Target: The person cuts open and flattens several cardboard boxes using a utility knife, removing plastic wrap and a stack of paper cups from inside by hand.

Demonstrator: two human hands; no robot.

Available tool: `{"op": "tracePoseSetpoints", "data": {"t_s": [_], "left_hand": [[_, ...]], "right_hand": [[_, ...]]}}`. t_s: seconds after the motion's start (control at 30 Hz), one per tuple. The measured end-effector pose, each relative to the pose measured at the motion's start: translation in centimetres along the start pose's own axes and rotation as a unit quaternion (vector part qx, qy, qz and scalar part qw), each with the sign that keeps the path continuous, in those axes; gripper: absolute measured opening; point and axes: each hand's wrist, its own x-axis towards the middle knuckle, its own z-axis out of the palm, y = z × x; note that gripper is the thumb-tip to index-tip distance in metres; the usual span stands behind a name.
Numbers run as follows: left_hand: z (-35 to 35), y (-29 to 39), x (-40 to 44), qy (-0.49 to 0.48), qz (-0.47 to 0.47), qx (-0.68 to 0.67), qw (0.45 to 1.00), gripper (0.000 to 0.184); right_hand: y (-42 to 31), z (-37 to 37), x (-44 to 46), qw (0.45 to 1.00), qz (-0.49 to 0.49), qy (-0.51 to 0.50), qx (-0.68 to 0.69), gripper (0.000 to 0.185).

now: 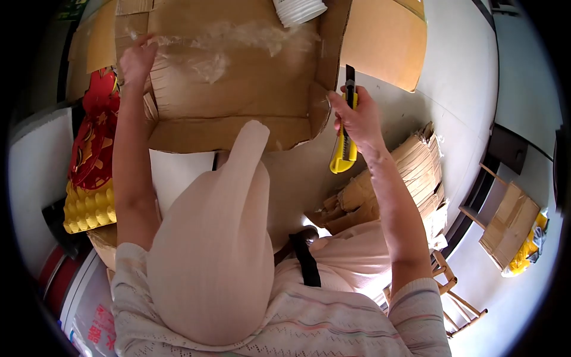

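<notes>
A large open cardboard box (pixel 220 92) lies in front of me, with crumpled clear plastic film (pixel 214 59) across its inside. My left hand (pixel 138 58) is at the box's left edge, its fingers bent together at one end of the film; it looks closed on the film. At the box's right edge, my right hand (pixel 360 116) is wrapped round a yellow utility knife (pixel 344 156), whose dark blade end points up, away from me. A stack of white cups or bowls (pixel 300 11) stands at the box's far right corner.
Flattened cardboard (pixel 410 172) leans at the right, above a wooden stool (pixel 455 291). Red decorations (pixel 98 131) and a yellow egg tray (pixel 89 207) are at the left. Another cardboard piece (pixel 383 38) lies beyond the box's right side. Farther right is a small carton (pixel 510 223).
</notes>
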Motion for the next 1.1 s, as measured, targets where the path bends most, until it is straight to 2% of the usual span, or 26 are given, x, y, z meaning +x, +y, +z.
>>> {"op": "tracePoseSetpoints", "data": {"t_s": [0.1, 0.17, 0.2, 0.23, 0.27, 0.3, 0.33, 0.37, 0.43, 0.53, 0.57, 0.6, 0.67, 0.7, 0.8, 0.9, 1.0, 1.1], "left_hand": [[-0.3, -1.6, 1.3, 0.150, -0.009, -0.063, 0.987, 0.039], [-1.8, 3.1, -1.4, 0.202, 0.071, -0.153, 0.965, 0.031], [-1.0, 6.4, -2.4, 0.176, 0.090, -0.251, 0.948, 0.029], [0.3, 10.0, -4.3, 0.119, 0.190, -0.352, 0.909, 0.025], [0.1, 14.1, -7.1, -0.003, 0.248, -0.373, 0.894, 0.027], [0.9, 17.4, -8.2, -0.157, 0.326, -0.387, 0.848, 0.028], [2.4, 20.0, -9.2, -0.253, 0.338, -0.388, 0.819, 0.036], [5.7, 21.9, -9.5, -0.067, 0.485, -0.322, 0.810, 0.041], [8.7, 24.4, -9.6, -0.086, 0.445, -0.267, 0.850, 0.048], [8.7, 24.9, -10.3, -0.226, 0.390, -0.074, 0.890, 0.049], [9.8, 24.7, -10.2, -0.222, 0.365, -0.109, 0.897, 0.045], [9.5, 24.4, -10.0, -0.290, 0.327, -0.190, 0.879, 0.042], [8.2, 23.4, -9.3, -0.413, 0.233, -0.344, 0.810, 0.038], [8.0, 22.9, -9.1, -0.467, 0.152, -0.446, 0.748, 0.032], [7.2, 21.8, -10.2, -0.393, 0.213, -0.439, 0.779, 0.022], [5.7, 21.3, -11.7, -0.343, 0.246, -0.488, 0.764, 0.018], [2.2, 19.8, -12.1, -0.372, 0.206, -0.512, 0.746, 0.016], [3.4, 18.5, -10.9, -0.398, 0.187, -0.555, 0.706, 0.016]], "right_hand": [[1.0, 1.2, 1.1, 0.999, -0.001, 0.027, -0.041, 0.033], [1.6, 1.4, 1.3, 0.999, -0.006, 0.029, -0.020, 0.030], [1.6, 1.4, 1.4, 1.000, -0.008, 0.028, -0.010, 0.029], [1.6, 1.5, 1.3, 1.000, -0.007, 0.025, -0.008, 0.028], [1.5, 1.5, 1.3, 1.000, -0.006, 0.023, -0.008, 0.027], [1.4, 1.5, 1.2, 1.000, -0.005, 0.022, -0.008, 0.026], [1.3, 1.5, 1.2, 1.000, -0.011, 0.023, -0.018, 0.026], [1.4, 1.4, 1.2, 0.999, -0.017, 0.024, -0.028, 0.025], [1.5, 1.3, 1.2, 0.998, -0.024, 0.029, -0.040, 0.024], [1.7, 1.2, 1.3, 0.999, -0.018, 0.036, -0.037, 0.024], [1.7, 1.2, 1.3, 0.999, -0.009, 0.037, -0.030, 0.024], [1.7, 1.2, 1.3, 0.999, 0.000, 0.037, -0.023, 0.024], [1.8, 0.9, 1.3, 0.999, -0.008, 0.033, -0.024, 0.025], [1.8, 0.8, 1.3, 0.999, -0.013, 0.031, -0.025, 0.025], [1.2, 0.8, 1.0, 0.999, -0.010, 0.013, -0.040, 0.026], [1.3, 0.8, 1.4, 0.998, 0.003, 0.033, -0.050, 0.025], [0.7, 0.6, 1.1, 0.998, 0.001, 0.011, -0.056, 0.026], [0.2, 0.5, 0.8, 0.998, 0.009, -0.006, -0.058, 0.028]]}}
